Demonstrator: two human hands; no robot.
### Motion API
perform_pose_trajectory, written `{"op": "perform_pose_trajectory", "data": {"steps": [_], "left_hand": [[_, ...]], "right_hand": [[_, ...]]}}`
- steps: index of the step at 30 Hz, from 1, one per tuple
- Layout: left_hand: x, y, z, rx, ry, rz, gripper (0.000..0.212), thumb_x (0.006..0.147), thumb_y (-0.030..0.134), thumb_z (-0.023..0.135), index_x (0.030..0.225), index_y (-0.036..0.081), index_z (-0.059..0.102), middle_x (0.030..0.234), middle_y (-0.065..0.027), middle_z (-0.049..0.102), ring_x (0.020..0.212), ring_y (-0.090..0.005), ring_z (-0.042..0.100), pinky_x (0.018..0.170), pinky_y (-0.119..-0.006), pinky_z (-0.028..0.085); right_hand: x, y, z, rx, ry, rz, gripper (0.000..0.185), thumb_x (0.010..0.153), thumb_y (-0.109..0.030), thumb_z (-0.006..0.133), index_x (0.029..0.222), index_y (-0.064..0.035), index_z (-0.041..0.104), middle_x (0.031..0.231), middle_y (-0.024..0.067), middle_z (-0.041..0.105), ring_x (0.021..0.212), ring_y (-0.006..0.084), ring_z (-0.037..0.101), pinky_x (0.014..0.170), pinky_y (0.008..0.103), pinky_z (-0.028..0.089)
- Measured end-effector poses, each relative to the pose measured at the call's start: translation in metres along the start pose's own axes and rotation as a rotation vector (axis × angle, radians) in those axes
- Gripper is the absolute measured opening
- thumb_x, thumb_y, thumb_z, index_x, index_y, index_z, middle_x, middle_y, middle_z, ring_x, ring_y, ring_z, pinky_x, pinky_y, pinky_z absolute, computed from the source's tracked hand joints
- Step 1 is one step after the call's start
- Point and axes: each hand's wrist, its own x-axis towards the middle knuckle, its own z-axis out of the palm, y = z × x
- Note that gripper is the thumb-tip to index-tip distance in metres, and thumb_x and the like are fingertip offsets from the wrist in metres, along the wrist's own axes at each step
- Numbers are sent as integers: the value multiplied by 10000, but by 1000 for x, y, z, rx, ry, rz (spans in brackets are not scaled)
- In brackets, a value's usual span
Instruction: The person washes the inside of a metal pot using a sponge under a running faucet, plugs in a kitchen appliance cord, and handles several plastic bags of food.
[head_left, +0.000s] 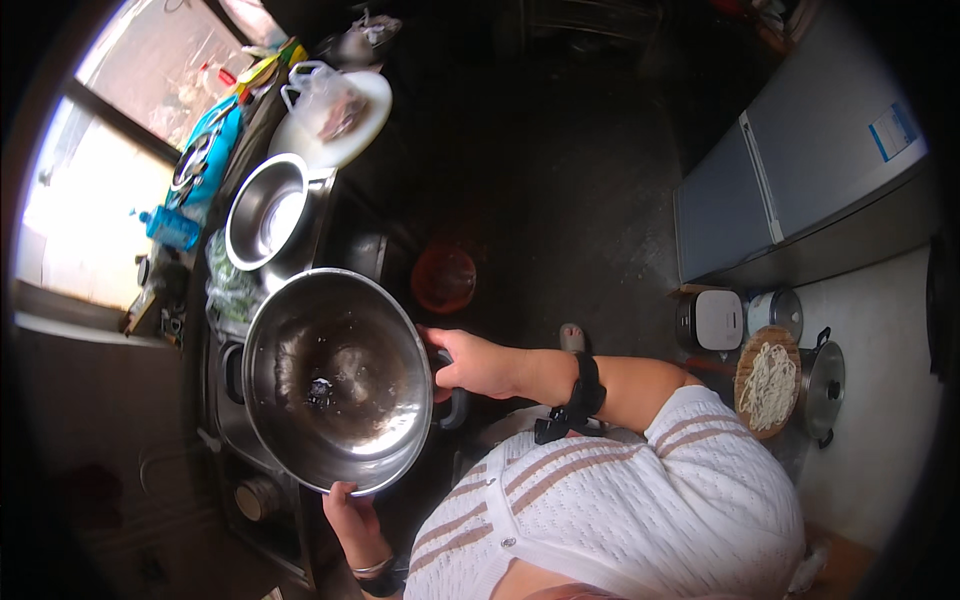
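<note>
A large stainless steel pan (352, 337) with dark side handles is tilted so that its inside faces me. Water drops and a small pale patch show on its wet, browned bottom. At the handle nearest my body, my right hand (469, 365) is closed, a dark band on that wrist. My left hand (354, 517), with a bracelet, grips the pan's lower rim. Beyond the pan, a steel basin (268, 214) stands on the counter. Next to it lies a clear plastic bag of green vegetables (231, 281).
A white cutting board (364, 150) carries a plastic bag of meat (334, 112). A blue bottle (172, 229) stands by the window. On the floor is a red bucket (444, 277). Behind me are a refrigerator (795, 172), a lidded pot (825, 386) and noodles (770, 386) on a round board.
</note>
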Motion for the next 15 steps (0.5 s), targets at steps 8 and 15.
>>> {"op": "perform_pose_trajectory", "data": {"steps": [8, 15], "left_hand": [[1, -88, 325, 52, -331, -253, 150, 707, 50, 440, 777, -34, 543, 850, -135, 595, 808, -275, 610, 714, -424, 539], [98, -117, 569, 185, -534, -393, 300, 688, -12, 401, 944, -99, 531, 941, -177, 597, 876, -312, 601, 756, -437, 534]], "right_hand": [[-135, -155, -255, -85, 425, -50, 413, 735, 86, 485, 1144, 55, 435, 927, 138, 583, 753, 172, 577, 656, 274, 489], [-119, -234, -455, -43, 564, -207, 634, 722, 73, 494, 1316, 66, 274, 1034, 147, 522, 821, 172, 566, 649, 284, 492]]}}
